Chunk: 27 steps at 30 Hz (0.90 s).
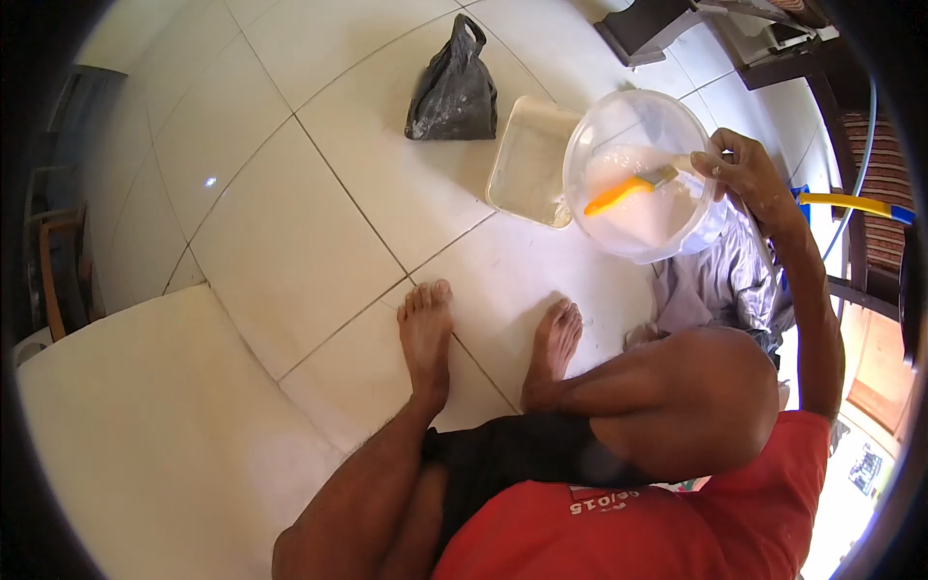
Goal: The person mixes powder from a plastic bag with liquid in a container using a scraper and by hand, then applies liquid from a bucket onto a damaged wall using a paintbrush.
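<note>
My right hand (742, 177) is closed on the rim of a translucent plastic bucket (604, 126), at its right side. The bucket holds a milky, whitish liquid (628, 217) with some froth. Inside it lies a paintbrush with an orange handle (619, 194), its metal band and head pointing towards my right hand. Beside the bucket on the left, a shallow clear tub (527, 159) rests on the floor. My left hand is out of view.
A knotted black plastic bag (456, 92) stands on the tiled floor (319, 222). Grey shiny cloth (720, 275) is bunched by my knee. A yellow and blue pole (855, 202) and dark wooden furniture (648, 29) are to the right. A pale raised surface (145, 416) lies lower left.
</note>
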Each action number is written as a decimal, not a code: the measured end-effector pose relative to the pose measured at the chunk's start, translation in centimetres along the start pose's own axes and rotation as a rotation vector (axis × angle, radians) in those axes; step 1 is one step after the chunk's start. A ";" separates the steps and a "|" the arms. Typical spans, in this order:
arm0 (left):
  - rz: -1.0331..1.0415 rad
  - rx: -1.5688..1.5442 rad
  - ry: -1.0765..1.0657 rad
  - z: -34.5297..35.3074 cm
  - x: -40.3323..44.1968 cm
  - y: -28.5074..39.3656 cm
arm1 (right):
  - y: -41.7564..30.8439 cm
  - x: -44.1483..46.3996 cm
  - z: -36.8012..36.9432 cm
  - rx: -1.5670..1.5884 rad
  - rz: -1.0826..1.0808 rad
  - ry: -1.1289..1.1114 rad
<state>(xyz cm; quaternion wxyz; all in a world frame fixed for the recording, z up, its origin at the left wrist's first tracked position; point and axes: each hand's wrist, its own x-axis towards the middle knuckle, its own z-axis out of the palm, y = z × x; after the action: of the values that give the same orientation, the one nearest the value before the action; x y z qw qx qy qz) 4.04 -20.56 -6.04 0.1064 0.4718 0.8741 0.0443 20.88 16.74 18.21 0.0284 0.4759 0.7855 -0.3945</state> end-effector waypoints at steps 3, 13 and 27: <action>-0.032 -0.088 -0.039 -0.3 0.0 0.3 | 0.1 0.4 0.0 -0.035 -0.086 -0.025; 0.028 0.157 0.018 -0.3 0.2 0.6 | -0.4 1.4 0.5 -0.096 -0.072 0.003; -0.561 -1.327 0.262 -12.1 -5.0 -10.0 | -2.3 2.2 0.7 -0.221 -0.035 -0.025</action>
<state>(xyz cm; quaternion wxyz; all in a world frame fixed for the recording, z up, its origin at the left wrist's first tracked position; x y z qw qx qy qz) -4.23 -29.98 4.66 0.2715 0.0574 0.7568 0.5918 17.73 17.38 18.17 0.0838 0.4511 0.8320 -0.3119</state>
